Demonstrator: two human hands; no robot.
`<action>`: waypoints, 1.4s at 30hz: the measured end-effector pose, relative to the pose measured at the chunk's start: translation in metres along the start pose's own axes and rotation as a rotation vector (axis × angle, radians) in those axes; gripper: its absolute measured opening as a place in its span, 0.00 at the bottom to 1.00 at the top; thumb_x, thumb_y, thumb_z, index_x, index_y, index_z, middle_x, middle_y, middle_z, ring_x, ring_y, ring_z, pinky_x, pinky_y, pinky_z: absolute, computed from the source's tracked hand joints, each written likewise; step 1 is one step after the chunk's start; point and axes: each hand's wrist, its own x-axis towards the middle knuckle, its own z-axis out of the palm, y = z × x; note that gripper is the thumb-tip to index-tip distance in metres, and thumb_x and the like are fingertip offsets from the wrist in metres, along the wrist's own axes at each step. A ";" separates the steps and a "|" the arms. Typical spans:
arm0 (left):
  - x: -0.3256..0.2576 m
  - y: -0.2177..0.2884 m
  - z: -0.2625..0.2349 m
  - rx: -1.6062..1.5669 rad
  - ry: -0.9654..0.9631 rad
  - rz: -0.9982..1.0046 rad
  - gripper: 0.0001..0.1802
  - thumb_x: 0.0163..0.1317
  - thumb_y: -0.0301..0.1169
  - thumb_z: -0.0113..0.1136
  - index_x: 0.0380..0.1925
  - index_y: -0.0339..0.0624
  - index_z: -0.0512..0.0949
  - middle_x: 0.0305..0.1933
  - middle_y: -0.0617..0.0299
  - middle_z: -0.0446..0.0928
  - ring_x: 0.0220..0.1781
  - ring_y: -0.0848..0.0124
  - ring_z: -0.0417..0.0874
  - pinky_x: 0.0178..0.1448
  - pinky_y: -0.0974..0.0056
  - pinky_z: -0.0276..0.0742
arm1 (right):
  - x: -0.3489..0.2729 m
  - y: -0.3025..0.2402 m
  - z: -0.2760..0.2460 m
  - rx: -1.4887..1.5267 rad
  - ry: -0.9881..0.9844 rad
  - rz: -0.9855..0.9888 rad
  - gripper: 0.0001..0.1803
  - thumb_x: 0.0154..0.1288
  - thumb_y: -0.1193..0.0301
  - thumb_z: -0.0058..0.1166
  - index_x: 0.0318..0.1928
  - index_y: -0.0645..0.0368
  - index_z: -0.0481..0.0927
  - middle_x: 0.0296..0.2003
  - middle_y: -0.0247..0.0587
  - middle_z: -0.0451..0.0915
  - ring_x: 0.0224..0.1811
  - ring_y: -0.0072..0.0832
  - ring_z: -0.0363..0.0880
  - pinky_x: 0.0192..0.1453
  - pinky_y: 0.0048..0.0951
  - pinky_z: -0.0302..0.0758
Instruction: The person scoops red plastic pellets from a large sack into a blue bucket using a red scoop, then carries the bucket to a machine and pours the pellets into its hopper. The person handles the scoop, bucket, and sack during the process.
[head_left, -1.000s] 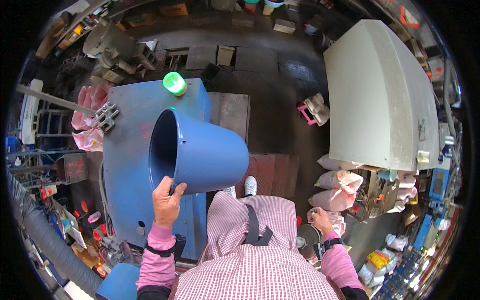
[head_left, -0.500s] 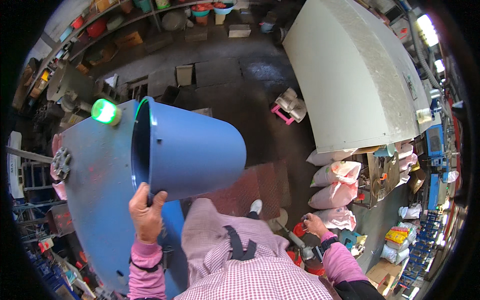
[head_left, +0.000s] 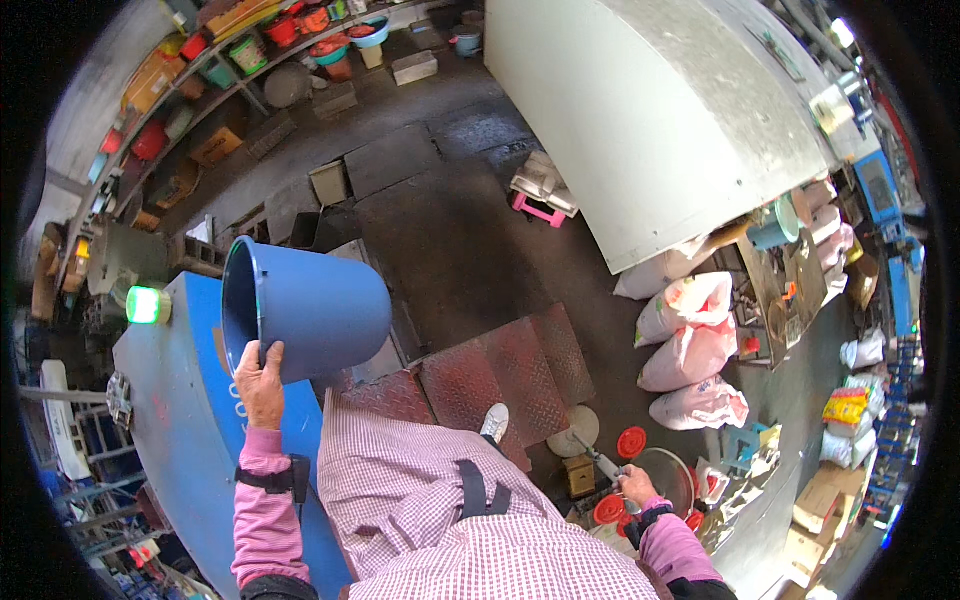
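Note:
A blue plastic bucket hangs tilted on its side, its mouth toward the left. My left hand grips the bucket's rim at its lower edge, thumb on the outside wall. The bucket is held beside a large blue machine housing. Low on the right, my right hand is closed at the upper end of a grey metal rail; the fingers are partly hidden. Red round lids and a wide round container are near that hand.
Red checkered metal steps lie below me, with my white shoe on them. Pink-white sacks are stacked at right, beneath a big pale machine. A pink stool stands ahead. A green lamp glows at left.
The bucket and my left hand have shifted left, away from me in view. My right hand has moved down to the rail's end. The whole view has turned and my white shoe shows more.

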 end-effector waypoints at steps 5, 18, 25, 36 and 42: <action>0.007 -0.002 0.024 -0.032 -0.002 0.011 0.12 0.67 0.32 0.61 0.30 0.35 0.73 0.26 0.71 0.70 0.32 0.80 0.65 0.35 0.70 0.66 | 0.000 0.007 -0.008 0.081 0.051 -0.028 0.09 0.70 0.75 0.43 0.46 0.63 0.74 0.31 0.41 0.81 0.29 0.28 0.81 0.33 0.30 0.79; 0.067 -0.032 0.199 -0.019 -0.457 0.012 0.11 0.63 0.31 0.61 0.28 0.34 0.74 0.20 0.62 0.70 0.25 0.75 0.66 0.30 0.63 0.65 | 0.013 -0.047 -0.024 0.477 0.276 -0.025 0.12 0.71 0.74 0.42 0.50 0.63 0.74 0.33 0.45 0.82 0.32 0.31 0.83 0.34 0.32 0.79; 0.094 -0.025 0.263 -0.033 -0.579 0.080 0.13 0.63 0.29 0.62 0.24 0.38 0.70 0.21 0.71 0.65 0.26 0.80 0.63 0.29 0.68 0.61 | 0.040 0.001 -0.015 0.447 0.270 0.035 0.14 0.67 0.74 0.42 0.51 0.65 0.74 0.34 0.47 0.83 0.30 0.29 0.83 0.34 0.30 0.80; 0.076 -0.065 0.427 0.054 -0.434 0.381 0.09 0.66 0.29 0.60 0.33 0.32 0.75 0.23 0.57 0.73 0.25 0.72 0.68 0.31 0.62 0.67 | 0.229 0.119 -0.027 -0.021 0.520 -0.144 0.14 0.62 0.72 0.49 0.47 0.64 0.77 0.32 0.50 0.84 0.33 0.37 0.85 0.37 0.36 0.80; 0.043 -0.070 0.459 0.484 -0.546 0.528 0.16 0.60 0.36 0.63 0.25 0.36 0.69 0.22 0.43 0.71 0.26 0.43 0.72 0.31 0.48 0.65 | 0.205 0.150 -0.001 0.562 0.259 -0.057 0.13 0.66 0.75 0.43 0.46 0.68 0.77 0.33 0.46 0.84 0.31 0.30 0.84 0.36 0.32 0.81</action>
